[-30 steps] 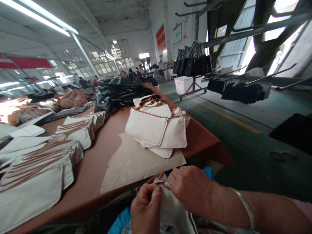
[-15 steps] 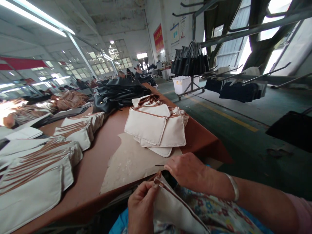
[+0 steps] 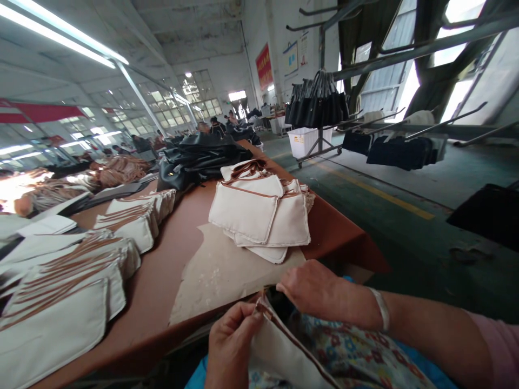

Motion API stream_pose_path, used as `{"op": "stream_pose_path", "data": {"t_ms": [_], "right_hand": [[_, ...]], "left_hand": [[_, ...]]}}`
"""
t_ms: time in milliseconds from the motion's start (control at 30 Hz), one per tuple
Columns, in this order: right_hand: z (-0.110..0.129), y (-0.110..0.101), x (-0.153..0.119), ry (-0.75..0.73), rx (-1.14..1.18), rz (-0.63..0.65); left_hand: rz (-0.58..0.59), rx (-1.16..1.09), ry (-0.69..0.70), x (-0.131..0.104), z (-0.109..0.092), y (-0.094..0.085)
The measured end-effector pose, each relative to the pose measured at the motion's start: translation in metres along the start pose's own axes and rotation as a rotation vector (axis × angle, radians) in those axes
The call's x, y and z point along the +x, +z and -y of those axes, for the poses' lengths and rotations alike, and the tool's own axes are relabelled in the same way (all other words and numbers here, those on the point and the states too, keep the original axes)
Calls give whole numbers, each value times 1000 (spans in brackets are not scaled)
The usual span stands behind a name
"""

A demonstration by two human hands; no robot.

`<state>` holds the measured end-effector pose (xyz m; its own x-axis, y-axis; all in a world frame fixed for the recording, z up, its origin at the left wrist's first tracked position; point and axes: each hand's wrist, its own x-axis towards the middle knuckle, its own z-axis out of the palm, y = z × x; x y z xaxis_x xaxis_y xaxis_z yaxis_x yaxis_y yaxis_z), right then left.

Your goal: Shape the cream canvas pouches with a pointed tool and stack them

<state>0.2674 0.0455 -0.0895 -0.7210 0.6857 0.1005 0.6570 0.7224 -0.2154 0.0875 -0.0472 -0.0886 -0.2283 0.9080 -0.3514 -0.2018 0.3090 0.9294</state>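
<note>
Your left hand [image 3: 233,340] pinches the corner of 1 cream piece [image 3: 279,351], thumb on top, at the dark-trimmed edge, lower centre of the frame. Same hold as 1.0 s ago. Your right hand [image 3: 310,283] is what changed: 1.0 s ago it met the left at that corner; now it's apart, just up and right of it, fingers curled in. A thin dark tool stuck out of it 0.5 s ago; none shows now, so can't tell if you're holding anything.

Reading: your 2-handed work at the corner looks paused or done; the piece itself isn't put down yet. It slopes over your floral apron [image 3: 357,340], lower right of centre.

Next out: paper sheet [image 3: 211,275] at the near edge of the worktop [image 3: 184,216], stack of cream pieces [image 3: 247,213] partly on it, mid-frame. Stack looks unchanged, so nothing added. Overlapping cream rows [image 3: 68,313] lie lower left, black heap [image 3: 203,154] behind the stack, hanging black bags [image 3: 316,105] upper right.
</note>
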Motion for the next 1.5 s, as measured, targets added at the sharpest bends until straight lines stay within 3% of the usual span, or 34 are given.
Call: {"op": "stream_pose_path", "data": {"t_ms": [67, 267, 333, 433, 533, 833, 967, 1067, 1233, 1500], "right_hand": [[-11, -1, 9, 42, 109, 22], [-9, -24, 25, -162, 829, -127], [-4, -24, 31, -226, 992, -15], [-2, -14, 39, -220, 1252, 276], [-6, -3, 45, -174, 1387, 356], [2, -2, 42, -20, 1089, 90], [7, 1, 40, -27, 1030, -34], [6, 6, 38, -120, 1083, -121], [0, 16, 32, -454, 962, -359], [-9, 19, 21, -675, 674, -452]], "left_hand": [[56, 37, -38, -3, -9, -1], [122, 163, -37, -1, -34, -2], [139, 207, -36, 1, -38, -6], [146, 285, -31, 5, -39, -12], [147, 368, -11, 9, -38, -17], [144, 480, -14, 32, -31, -16], [127, 583, 33, 34, -30, -16], [148, 472, -29, 32, -31, -18], [234, 121, -134, 25, -37, -17], [384, 90, -226, 12, -46, 1]]}}
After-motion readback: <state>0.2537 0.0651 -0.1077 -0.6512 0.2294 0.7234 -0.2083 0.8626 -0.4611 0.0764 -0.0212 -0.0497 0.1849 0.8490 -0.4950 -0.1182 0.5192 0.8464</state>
